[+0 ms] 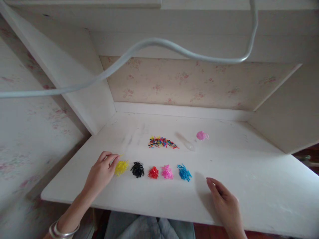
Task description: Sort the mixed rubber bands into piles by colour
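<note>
My left hand (101, 172) rests on the white desk (249, 186), its thumb and forefinger pinched on a small yellow band just above the yellow pile (121, 167). To the right of that pile lie a black pile (137, 169), a red pile (153, 172), a pink pile (166, 172) and a blue pile (184, 172) in a row. A mixed heap of coloured bands (161, 142) lies farther back. My right hand (225, 204) lies on the desk right of the blue pile, fingers loosely curled, holding nothing.
A clear plastic container (186, 142) lies on its side beside a pink lid (202, 135) at the back right. A white cable (154, 43) hangs across the view. Shelf walls close in on the left, the right and above.
</note>
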